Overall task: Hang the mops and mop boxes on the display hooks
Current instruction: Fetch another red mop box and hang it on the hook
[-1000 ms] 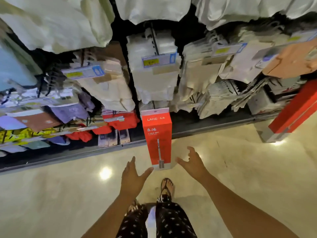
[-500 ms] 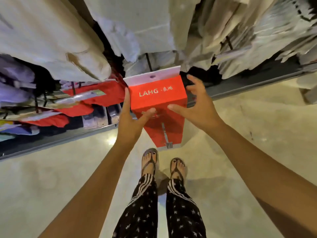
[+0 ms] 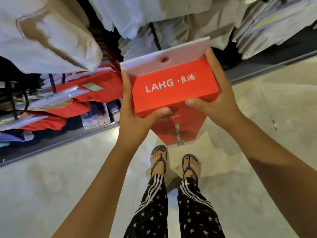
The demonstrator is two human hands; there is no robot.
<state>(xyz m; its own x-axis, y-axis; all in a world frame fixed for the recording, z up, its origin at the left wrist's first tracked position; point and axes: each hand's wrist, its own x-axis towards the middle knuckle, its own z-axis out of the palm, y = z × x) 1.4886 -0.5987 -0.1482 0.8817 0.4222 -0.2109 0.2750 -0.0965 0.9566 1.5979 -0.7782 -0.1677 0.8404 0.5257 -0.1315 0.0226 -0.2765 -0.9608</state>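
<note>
A tall red mop box [image 3: 173, 90] marked LAHG fills the middle of the head view, lifted off the floor and held upright. Its white hang tab with a round hole points up toward the shelving. My left hand [image 3: 135, 109] grips the box's left side, thumb across the front edge. My right hand [image 3: 214, 95] grips the right side, thumb on the front. A black display hook [image 3: 155, 37] sticks out above the tab, among hanging white packs.
White and beige packaged goods [image 3: 51, 40] hang overhead on the rack. Red packs [image 3: 96, 90] lie on lower hooks at left. The rack's dark base rail [image 3: 60, 143] runs along the pale floor. My feet in sandals stand just below the box.
Both hands closed on the red box standing on the floor and lifted it up toward the rack; the view has moved closer to the shelving.
</note>
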